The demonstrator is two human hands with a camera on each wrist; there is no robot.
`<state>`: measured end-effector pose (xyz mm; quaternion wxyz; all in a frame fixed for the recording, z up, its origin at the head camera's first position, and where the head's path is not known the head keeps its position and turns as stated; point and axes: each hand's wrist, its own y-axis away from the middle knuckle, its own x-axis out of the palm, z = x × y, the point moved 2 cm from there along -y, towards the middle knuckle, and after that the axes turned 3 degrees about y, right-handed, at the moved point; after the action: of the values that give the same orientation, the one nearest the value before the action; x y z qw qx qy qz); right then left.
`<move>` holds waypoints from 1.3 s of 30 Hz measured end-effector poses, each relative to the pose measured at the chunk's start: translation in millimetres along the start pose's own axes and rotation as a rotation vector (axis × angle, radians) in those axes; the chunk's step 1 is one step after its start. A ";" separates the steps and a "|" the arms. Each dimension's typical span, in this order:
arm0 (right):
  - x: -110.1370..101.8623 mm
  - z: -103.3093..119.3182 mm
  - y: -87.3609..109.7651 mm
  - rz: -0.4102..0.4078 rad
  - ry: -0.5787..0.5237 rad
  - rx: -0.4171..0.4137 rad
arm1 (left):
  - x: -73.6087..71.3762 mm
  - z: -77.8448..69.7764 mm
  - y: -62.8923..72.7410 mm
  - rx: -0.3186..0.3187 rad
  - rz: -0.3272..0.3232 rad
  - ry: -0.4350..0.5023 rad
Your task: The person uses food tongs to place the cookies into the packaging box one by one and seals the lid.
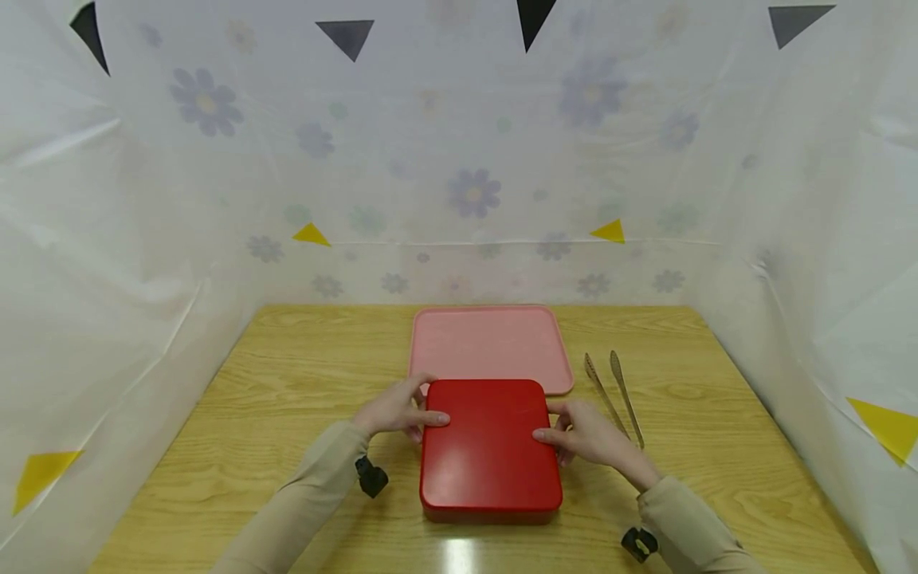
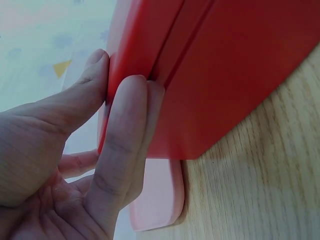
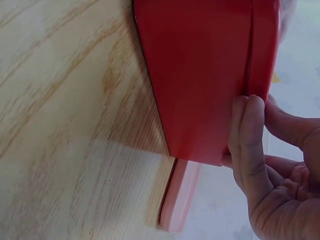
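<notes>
A red square box with a red lid [image 1: 491, 446] stands on the table before me. My left hand [image 1: 403, 408] pinches the lid's left edge, thumb on top and fingers against its side. On the opposite edge, my right hand [image 1: 584, 434] holds the lid the same way. In the left wrist view, the fingertips [image 2: 131, 95] lie at the dark seam between the lid and the box body [image 2: 215, 80]. The right wrist view shows two fingers right at that seam on the box wall [image 3: 195, 85]. What the box contains is hidden.
Behind the box lies a pink tray [image 1: 491, 347], its near edge partly covered by the box in the head view. Metal tongs [image 1: 622, 399] lie spread to the right, close to my right hand. White flower-patterned sheeting [image 1: 473, 159] encloses the back and sides of the wooden table [image 1: 301, 375].
</notes>
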<state>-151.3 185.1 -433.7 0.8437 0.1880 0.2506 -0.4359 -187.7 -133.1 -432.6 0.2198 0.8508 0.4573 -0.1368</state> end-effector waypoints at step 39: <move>-8.1 -17.6 -41.3 -0.178 -0.044 0.110 | 12.5 -0.1 -19.2 0.105 -0.295 -0.206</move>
<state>-194.1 177.0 -447.2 0.7953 0.2015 0.2233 -0.5263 -197.0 -114.8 -442.7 0.1983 0.7662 0.5444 -0.2779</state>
